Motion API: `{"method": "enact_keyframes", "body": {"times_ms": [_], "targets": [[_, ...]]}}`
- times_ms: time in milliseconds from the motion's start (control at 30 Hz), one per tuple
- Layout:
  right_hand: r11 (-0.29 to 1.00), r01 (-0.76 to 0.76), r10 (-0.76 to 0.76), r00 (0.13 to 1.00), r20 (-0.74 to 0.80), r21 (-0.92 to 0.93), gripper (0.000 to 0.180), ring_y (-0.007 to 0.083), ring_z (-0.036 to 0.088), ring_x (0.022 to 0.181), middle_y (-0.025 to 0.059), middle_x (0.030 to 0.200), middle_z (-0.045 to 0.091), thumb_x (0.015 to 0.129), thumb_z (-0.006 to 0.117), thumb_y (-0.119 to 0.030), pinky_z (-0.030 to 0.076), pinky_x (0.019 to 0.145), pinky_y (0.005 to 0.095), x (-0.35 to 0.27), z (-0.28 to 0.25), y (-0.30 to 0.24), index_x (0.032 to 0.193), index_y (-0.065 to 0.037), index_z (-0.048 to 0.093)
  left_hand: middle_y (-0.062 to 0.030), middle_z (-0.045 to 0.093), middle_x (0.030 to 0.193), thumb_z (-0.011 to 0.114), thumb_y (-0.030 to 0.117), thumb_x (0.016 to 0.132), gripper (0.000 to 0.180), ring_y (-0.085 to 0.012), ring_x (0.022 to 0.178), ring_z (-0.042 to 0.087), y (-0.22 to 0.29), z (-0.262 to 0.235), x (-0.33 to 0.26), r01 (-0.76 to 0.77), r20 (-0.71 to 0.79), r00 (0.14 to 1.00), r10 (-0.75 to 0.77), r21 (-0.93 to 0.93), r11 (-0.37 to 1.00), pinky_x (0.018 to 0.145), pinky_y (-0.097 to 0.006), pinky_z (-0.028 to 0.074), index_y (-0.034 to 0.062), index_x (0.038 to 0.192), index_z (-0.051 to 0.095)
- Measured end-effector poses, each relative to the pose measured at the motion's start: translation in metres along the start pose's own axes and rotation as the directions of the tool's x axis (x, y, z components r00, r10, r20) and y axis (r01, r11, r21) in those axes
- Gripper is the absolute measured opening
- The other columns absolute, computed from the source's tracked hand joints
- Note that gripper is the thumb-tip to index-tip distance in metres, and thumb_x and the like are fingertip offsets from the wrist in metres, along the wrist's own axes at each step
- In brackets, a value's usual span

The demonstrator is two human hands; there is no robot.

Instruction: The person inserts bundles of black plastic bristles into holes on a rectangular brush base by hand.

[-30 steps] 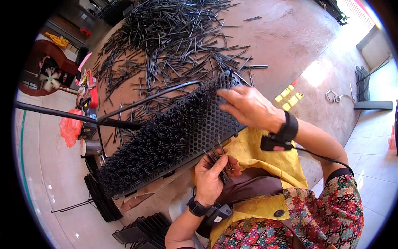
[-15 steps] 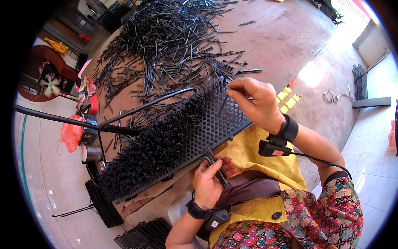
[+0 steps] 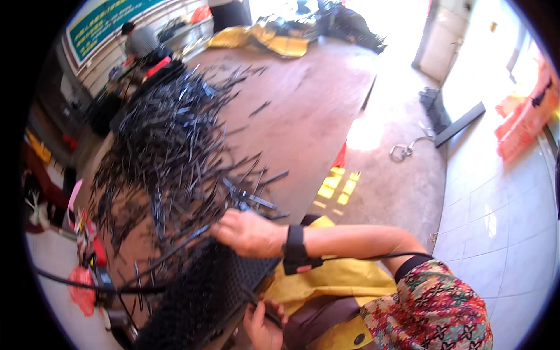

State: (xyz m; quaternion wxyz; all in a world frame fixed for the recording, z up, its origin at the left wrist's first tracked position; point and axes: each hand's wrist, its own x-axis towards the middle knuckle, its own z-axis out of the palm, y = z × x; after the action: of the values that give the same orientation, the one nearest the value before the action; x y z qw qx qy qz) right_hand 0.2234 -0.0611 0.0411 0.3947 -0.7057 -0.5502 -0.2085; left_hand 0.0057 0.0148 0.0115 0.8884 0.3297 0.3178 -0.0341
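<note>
A black perforated panel [image 3: 236, 279], thick with black bristle-like strips [image 3: 189, 303] on its left part, slopes across the lower middle. My right hand [image 3: 248, 233] is over its far end, fingers curled together. Their tips are hidden and slightly blurred, so what they pinch cannot be made out. Low in the view, beside the panel's near edge, my left hand [image 3: 263, 329] is closed around a small bundle of black strips [image 3: 252, 296]. A large heap of loose black strips [image 3: 160, 146] lies on the brown table [image 3: 291, 111] beyond the panel.
A dark metal bar [image 3: 169, 254] runs beside the panel. Yellow cloth [image 3: 256, 42] and a dark pile [image 3: 350, 29] lie at the table's far end. Another person [image 3: 139, 42] sits at the far left. A metal hook [image 3: 402, 150] rests on the floor to the right.
The whole view has swung up and right, so panel and hands appear lower and the far end of the table shows. My left hand still holds its strips; my right hand stays by the panel's far end.
</note>
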Motion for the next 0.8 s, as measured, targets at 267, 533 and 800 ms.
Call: {"method": "enact_keyframes", "body": {"times_ms": [267, 533, 800], "targets": [[0.997, 0.012, 0.004, 0.980, 0.200, -0.081, 0.034, 0.0300, 0.052, 0.074, 0.0143, 0.080, 0.052, 0.071, 0.054, -0.008, 0.046, 0.061, 0.0369, -0.009, -0.010, 0.001, 0.100, 0.008, 0.049, -0.0041, 0.057, 0.074, 0.053, 0.014, 0.090, 0.009, -0.0166, 0.063, 0.056, 0.002, 0.026, -0.010, -0.096, -0.060, 0.992, 0.110, 0.190, 0.977, 0.053, -0.029, 0.046, 0.0076, 0.096, 0.055], [0.988, 0.028, 0.005, 0.975, 0.221, -0.150, 0.022, 0.0308, 0.057, 0.069, 0.0140, 0.073, 0.057, 0.070, 0.056, -0.008, 0.048, 0.059, 0.0375, -0.004, -0.004, -0.008, 0.086, 0.007, 0.053, -0.0015, 0.057, 0.073, 0.054, 0.012, 0.090, 0.007, -0.0135, 0.060, 0.054, -0.001, 0.020, -0.008, -0.095, -0.036, 0.994, 0.105, 0.216, 0.972, 0.053, -0.027, 0.046, 0.0082, 0.094, 0.057], [0.983, -0.138, 0.161, 0.965, 0.208, -0.122, 0.022, 0.0372, 0.056, 0.058, 0.0165, 0.055, 0.052, 0.066, 0.059, -0.005, 0.044, 0.051, 0.0411, -0.009, -0.003, -0.016, 0.083, 0.006, 0.050, 0.0004, 0.055, 0.076, 0.057, 0.013, 0.088, 0.008, -0.0108, 0.063, 0.051, 0.005, 0.036, -0.018, -0.126, -0.032, 0.990, 0.139, 0.263, 0.956, 0.055, -0.023, 0.041, 0.0065, 0.093, 0.059]]}}
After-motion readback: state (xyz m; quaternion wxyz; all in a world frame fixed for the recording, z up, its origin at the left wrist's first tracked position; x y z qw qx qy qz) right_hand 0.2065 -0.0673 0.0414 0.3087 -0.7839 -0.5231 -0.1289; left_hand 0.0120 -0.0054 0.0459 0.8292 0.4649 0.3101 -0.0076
